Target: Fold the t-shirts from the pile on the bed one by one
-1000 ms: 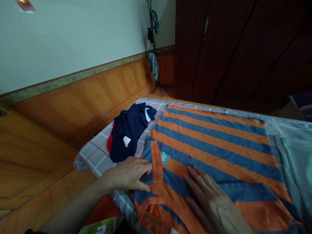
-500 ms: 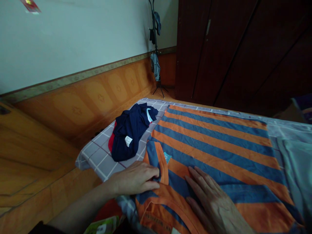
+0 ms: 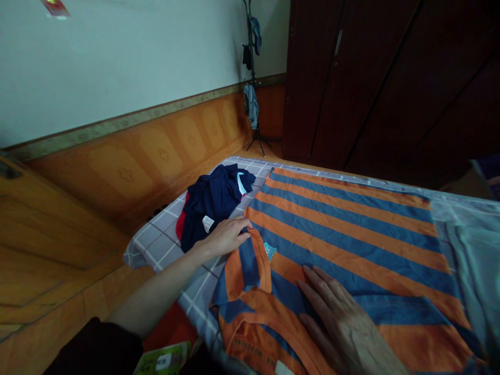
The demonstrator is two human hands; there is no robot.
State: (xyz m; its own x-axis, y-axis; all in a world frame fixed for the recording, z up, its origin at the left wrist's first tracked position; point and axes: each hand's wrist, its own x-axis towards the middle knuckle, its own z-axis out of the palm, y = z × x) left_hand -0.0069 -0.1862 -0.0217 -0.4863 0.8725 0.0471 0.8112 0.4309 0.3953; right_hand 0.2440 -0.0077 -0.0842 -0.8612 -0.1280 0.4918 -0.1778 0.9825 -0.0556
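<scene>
An orange and blue striped shirt [image 3: 336, 229] lies spread on the bed, its collar toward the lower edge of the view. My left hand [image 3: 228, 235] pinches the upper edge of the folded-in sleeve [image 3: 250, 260], beside a small teal tag [image 3: 269, 250]. My right hand [image 3: 339, 317] rests flat on the shirt, fingers extended and slightly apart, right of the collar. A crumpled navy garment [image 3: 214, 195] with red parts and a white label lies just beyond my left hand.
The checked bedsheet [image 3: 158, 245] shows at the left. Pale green cloth [image 3: 474, 255] lies at the right. Behind stand a coat rack [image 3: 253, 67] with clothes and a dark wardrobe [image 3: 375, 83]. A red and green package [image 3: 167, 359] sits low, below the bed edge.
My left hand has moved up and away along the sleeve, from its lower part to its upper edge. The sleeve lies more opened out. My right hand has stayed in place.
</scene>
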